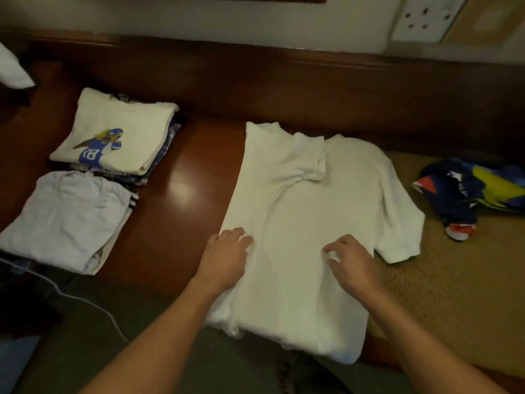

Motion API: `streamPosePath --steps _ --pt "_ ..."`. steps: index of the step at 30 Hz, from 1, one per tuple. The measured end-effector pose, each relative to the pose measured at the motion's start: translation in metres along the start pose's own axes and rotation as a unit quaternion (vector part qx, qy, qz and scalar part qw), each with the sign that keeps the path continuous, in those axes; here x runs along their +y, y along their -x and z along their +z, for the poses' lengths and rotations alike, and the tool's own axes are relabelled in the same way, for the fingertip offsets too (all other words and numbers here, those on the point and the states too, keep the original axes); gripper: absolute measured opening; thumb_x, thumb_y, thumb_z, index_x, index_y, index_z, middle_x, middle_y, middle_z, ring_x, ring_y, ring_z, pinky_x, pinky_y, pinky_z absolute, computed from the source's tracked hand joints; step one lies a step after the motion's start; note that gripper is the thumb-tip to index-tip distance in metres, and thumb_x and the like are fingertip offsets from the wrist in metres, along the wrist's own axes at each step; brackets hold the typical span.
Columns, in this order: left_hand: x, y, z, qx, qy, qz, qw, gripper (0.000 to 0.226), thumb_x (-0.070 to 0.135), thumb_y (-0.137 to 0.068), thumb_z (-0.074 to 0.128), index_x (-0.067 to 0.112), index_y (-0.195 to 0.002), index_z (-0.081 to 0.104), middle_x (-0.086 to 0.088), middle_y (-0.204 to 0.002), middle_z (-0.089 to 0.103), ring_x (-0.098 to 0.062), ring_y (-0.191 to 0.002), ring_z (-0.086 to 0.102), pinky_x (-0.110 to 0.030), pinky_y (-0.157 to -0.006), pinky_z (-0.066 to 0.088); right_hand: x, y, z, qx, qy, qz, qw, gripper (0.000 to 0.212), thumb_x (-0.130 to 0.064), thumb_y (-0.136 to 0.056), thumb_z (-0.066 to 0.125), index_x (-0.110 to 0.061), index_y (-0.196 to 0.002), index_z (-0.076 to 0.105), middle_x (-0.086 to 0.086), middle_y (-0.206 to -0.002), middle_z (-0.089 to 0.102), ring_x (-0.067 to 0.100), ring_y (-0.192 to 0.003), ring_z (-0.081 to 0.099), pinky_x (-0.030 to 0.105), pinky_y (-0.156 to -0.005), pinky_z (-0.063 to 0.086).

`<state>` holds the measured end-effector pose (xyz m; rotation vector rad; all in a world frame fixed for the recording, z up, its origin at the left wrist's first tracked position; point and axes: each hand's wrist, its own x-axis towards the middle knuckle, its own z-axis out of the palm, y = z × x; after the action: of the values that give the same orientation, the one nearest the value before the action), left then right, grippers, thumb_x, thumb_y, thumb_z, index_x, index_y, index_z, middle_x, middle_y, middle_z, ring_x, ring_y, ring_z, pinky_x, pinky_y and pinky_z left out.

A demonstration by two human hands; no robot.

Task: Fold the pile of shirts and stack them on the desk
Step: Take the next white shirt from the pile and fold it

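Head view, glossy desk (176, 194), wall socket (426, 18), left fingers (241, 237) flat on white shirt (312, 217), right fingers (335, 247) pinching it

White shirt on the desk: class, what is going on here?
A person is partway through folding the white shirt on the desk. One sleeve side is folded in; the other sleeve lies spread out. The left hand rests flat on the folded edge, and the right hand rests with curled fingers on the cloth. Two stacks of folded shirts sit to the left; a crumpled blue and yellow garment waits on the right.
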<state>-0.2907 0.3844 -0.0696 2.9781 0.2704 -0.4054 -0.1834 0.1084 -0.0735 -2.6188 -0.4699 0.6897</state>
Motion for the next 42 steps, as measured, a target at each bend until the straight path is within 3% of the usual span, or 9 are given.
streamPosePath --steps 4,13,16,19,24,29,35,38,42 --pt "0.009 -0.053 -0.014 0.057 0.003 0.011 0.998 0.029 0.014 -0.092 0.052 0.022 -0.114 0.068 -0.001 -0.117 0.061 -0.025 -0.107 0.059 -0.042 -0.093 0.044 0.007 -0.001 -0.008 0.045 -0.08 -0.009 0.996 0.029 -0.019 -0.097 0.063 -0.025 -0.125 0.069 -0.006 -0.123 0.058 0.013 -0.109 0.059 0.025 -0.085 0.045" --pt "0.029 -0.16 -0.03 0.072 0.052 0.094 0.992 0.049 0.032 -0.096 0.064 0.016 -0.141 0.054 -0.011 -0.15 0.048 -0.031 -0.134 0.048 -0.046 -0.113 0.036 0.017 -0.023 -0.033 0.167 -0.194 0.086 0.963 0.027 -0.017 -0.096 0.067 -0.025 -0.122 0.071 -0.012 -0.115 0.059 -0.001 -0.086 0.057 0.008 -0.078 0.041" --pt "0.043 -0.19 -0.034 0.076 0.06 0.099 0.99 0.048 0.037 -0.091 0.069 0.021 -0.136 0.058 -0.006 -0.138 0.057 -0.029 -0.121 0.056 -0.045 -0.106 0.044 -0.002 -0.045 -0.036 0.165 -0.219 0.116 0.955 0.029 -0.027 -0.096 0.067 -0.022 -0.124 0.07 -0.009 -0.111 0.063 0.005 -0.095 0.059 0.019 -0.085 0.047" --pt "0.049 -0.207 -0.033 0.078 0.09 0.148 0.982 0.039 0.009 -0.087 0.065 0.021 -0.123 0.071 -0.003 -0.128 0.066 -0.03 -0.112 0.061 -0.045 -0.096 0.051 -0.034 -0.087 -0.045 0.153 -0.251 0.176 0.94 0.041 -0.042 -0.095 0.065 -0.02 -0.13 0.065 -0.002 -0.113 0.07 0.017 -0.106 0.064 0.03 -0.092 0.051" --pt "0.011 -0.222 -0.04 0.113 0.283 0.077 0.949 0.048 -0.011 -0.085 0.05 0.019 -0.117 0.071 0.002 -0.141 0.059 -0.018 -0.13 0.052 -0.03 -0.109 0.042 -0.085 -0.17 -0.058 0.125 -0.263 0.281 0.915 0.067 -0.061 -0.09 0.063 -0.011 -0.133 0.054 0.007 -0.131 0.061 0.029 -0.116 0.062 0.034 -0.081 0.047" --pt "-0.051 -0.261 -0.046 0.101 0.12 0.092 0.983 0.05 0.018 -0.099 0.054 0.02 -0.148 0.048 -0.005 -0.164 0.03 -0.025 -0.151 0.026 -0.055 -0.121 0.026 -0.093 -0.205 -0.046 0.107 -0.256 0.336 0.9 0.028 -0.033 -0.093 0.067 -0.009 -0.108 0.063 0.008 -0.112 0.068 0.027 -0.093 0.067 0.034 -0.077 0.055" --pt "-0.087 -0.286 -0.05 -0.038 -0.031 0.136 0.99 0.069 0.07 -0.098 0.023 0.044 -0.16 0.005 0.006 -0.169 -0.013 -0.018 -0.156 -0.012 -0.056 -0.122 -0.008 -0.102 -0.166 -0.041 0.244 -0.245 0.336 0.876 0.014 -0.025 -0.093 0.06 -0.013 -0.086 0.063 0.0 -0.083 0.065 0.015 -0.07 0.059 0.027 -0.058 0.045" --pt "-0.09 -0.292 -0.055 -0.046 -0.055 0.147 0.986 0.071 0.076 -0.096 0.02 0.047 -0.158 0.003 0.006 -0.169 -0.014 -0.02 -0.156 -0.012 -0.061 -0.119 -0.01 -0.102 -0.155 -0.021 0.197 -0.219 0.368 0.882 0.015 -0.025 -0.094 0.058 -0.013 -0.093 0.066 0.002 -0.093 0.067 0.018 -0.076 0.058 0.028 -0.062 0.042" --pt "-0.086 -0.294 -0.061 0.02 -0.046 0.198 0.979 0.062 0.061 -0.101 0.034 0.033 -0.156 0.032 -0.005 -0.17 0.006 -0.026 -0.156 0.0 -0.057 -0.122 -0.004 -0.109 -0.164 -0.023 0.232 -0.235 0.373 0.867 0.035 -0.044 -0.098 0.057 -0.013 -0.112 0.066 0.004 -0.109 0.066 0.024 -0.097 0.064 0.031 -0.074 0.049"
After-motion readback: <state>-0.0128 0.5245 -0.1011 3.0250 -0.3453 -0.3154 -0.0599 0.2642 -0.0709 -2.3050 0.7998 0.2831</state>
